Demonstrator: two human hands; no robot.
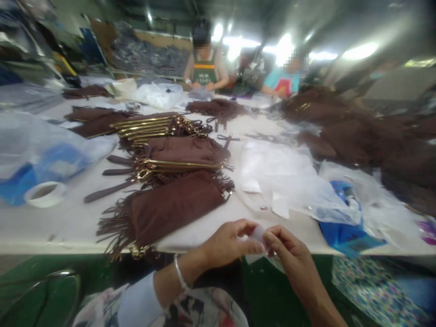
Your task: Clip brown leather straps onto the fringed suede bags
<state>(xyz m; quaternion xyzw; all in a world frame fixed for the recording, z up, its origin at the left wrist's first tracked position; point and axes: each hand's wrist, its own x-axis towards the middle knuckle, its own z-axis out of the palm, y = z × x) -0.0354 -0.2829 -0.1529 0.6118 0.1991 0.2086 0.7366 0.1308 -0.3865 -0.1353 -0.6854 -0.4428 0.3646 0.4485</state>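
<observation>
A small translucent white piece (pixel 259 234) is pinched between my two hands just past the table's front edge. My left hand (pixel 230 243), a bracelet on its wrist, grips it with thumb and fingers. On its right side my right hand (pixel 288 247) holds it with closed fingertips. Below the fingers hangs more pale, thin material, partly hidden and blurred. The nearest brown fringed bag (pixel 177 204) lies to the left of my hands, with other brown bags (pixel 184 150) with gold zips and straps behind it.
White table (pixel 78 227) bears a tape roll (pixel 46 194) at left, white sheets (pixel 275 168) in the middle and a blue tape dispenser (pixel 340 231) at right. Brown bags (pixel 357 131) pile up at back right. Two people (pixel 205 72) work across the table.
</observation>
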